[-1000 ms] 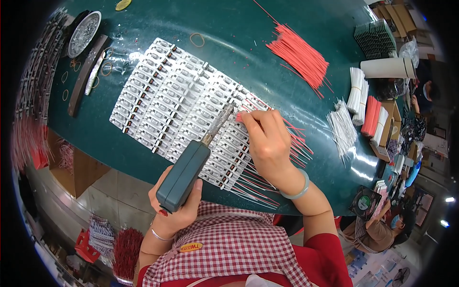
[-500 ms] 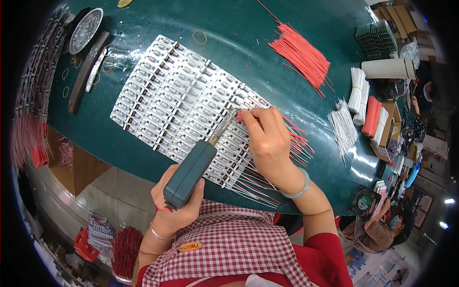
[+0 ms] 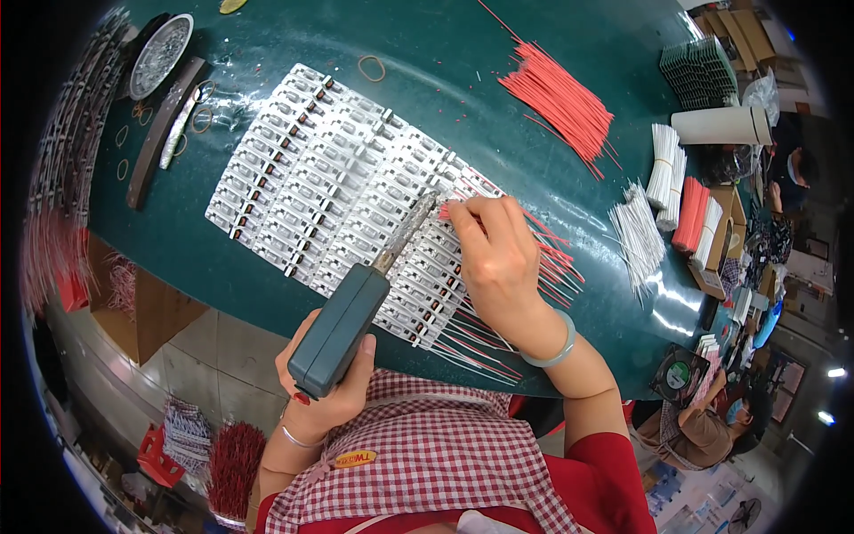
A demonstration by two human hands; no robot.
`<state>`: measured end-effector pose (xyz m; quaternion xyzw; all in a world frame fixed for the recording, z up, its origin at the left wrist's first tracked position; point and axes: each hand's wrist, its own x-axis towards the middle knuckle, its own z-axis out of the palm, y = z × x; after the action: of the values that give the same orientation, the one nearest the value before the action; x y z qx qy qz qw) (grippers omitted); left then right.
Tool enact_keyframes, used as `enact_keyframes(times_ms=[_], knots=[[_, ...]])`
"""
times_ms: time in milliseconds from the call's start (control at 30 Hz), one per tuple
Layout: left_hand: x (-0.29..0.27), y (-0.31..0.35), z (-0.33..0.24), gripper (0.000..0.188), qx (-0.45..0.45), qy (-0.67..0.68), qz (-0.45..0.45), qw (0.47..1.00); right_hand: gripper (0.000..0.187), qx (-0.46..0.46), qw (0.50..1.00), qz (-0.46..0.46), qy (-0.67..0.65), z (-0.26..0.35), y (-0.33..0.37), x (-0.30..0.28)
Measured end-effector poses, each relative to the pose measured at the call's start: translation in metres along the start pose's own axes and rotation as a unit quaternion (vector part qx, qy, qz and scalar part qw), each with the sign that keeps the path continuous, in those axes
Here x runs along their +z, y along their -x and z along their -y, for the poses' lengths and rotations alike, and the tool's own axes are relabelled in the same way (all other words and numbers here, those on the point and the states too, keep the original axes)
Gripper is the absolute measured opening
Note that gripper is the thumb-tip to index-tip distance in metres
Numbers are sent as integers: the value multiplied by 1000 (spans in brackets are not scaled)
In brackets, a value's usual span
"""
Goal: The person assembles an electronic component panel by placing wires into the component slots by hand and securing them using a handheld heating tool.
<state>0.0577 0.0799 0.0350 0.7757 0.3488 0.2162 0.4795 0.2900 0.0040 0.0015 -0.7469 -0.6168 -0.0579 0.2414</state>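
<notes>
Tool point(image 3: 340, 327) gripped in L hand point(image 3: 338, 402); R hand point(image 3: 500, 262) pinching red wires point(image 3: 444, 212) at white panel point(image 3: 347, 173) on counter point(image 3: 427, 53). Risk: metal tip point(image 3: 410, 231) v. near R fingertips point(image 3: 457, 214); slip could jab/burn, misplace wires.

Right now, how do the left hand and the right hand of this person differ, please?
The left hand wraps around a dark green gun-shaped tool; the right hand pinches something red, probably wire. The left hand is nearer the apron; the right hand is over the wired edge of the white panel. The left hand goes with a thin silver bracelet, the right hand with a thicker pale green bangle. Both hands are bare.
</notes>
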Motion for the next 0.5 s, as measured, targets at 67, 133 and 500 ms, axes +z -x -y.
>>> enact_keyframes(times_ms=[67,133,500], knots=[[-1,1,-1,22,-6,0,-1,1000,38,7,1000,-2,-3,1,0,0],[-1,2,0,22,-11,1,-2,1000,38,3,1000,-18,-11,1,2,1],[-2,11,7,24,-21,14,0,1000,30,23,998,-41,-43,12,4,0]])
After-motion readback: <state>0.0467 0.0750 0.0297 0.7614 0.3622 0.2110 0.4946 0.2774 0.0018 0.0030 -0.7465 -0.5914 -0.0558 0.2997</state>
